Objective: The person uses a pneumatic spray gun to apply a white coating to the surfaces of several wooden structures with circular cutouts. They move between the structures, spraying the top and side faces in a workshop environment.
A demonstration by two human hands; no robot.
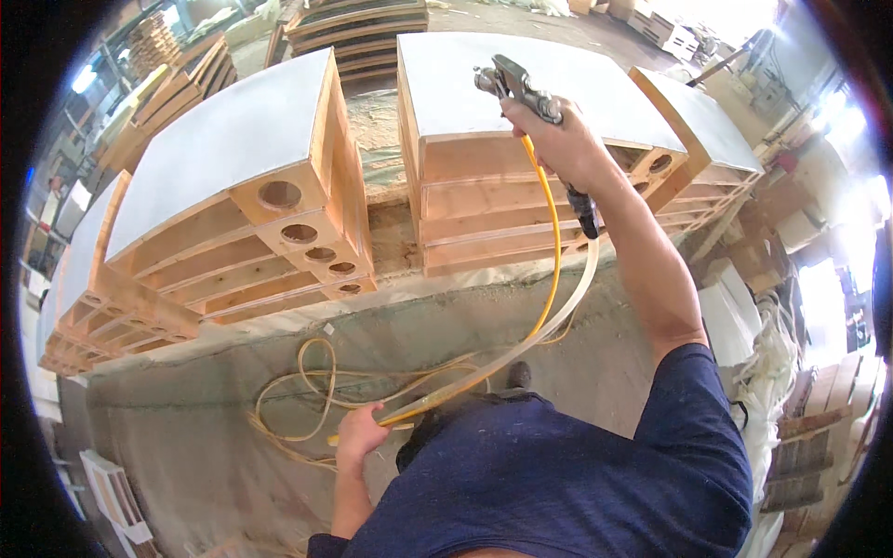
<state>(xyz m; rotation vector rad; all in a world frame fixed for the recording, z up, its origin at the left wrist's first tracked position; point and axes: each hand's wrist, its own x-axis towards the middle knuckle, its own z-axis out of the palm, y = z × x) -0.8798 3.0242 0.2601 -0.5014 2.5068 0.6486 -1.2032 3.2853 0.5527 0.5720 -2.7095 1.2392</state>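
Observation:
My right hand (563, 139) is wrapped round the grip of a metal spray gun (521, 86), held out over a white-topped stack of wooden panels (456, 84). From the gun a yellow hose (555, 242) and a clear, thicker hose (579, 293) curve down toward my body. Lower left, my left hand (361, 431) is closed round the hoses beside my waist. To the left stands another stack of wooden panels (223, 139), its top face white, with round holes in its end blocks.
Slack hose (321, 372) lies in loops on the floor (205, 428). A narrower white-topped stack (702, 121) adjoins on the right, another (79, 270) at far left. More wooden frames (358, 33) are piled behind. Plastic sheeting (777, 372) hangs at the right.

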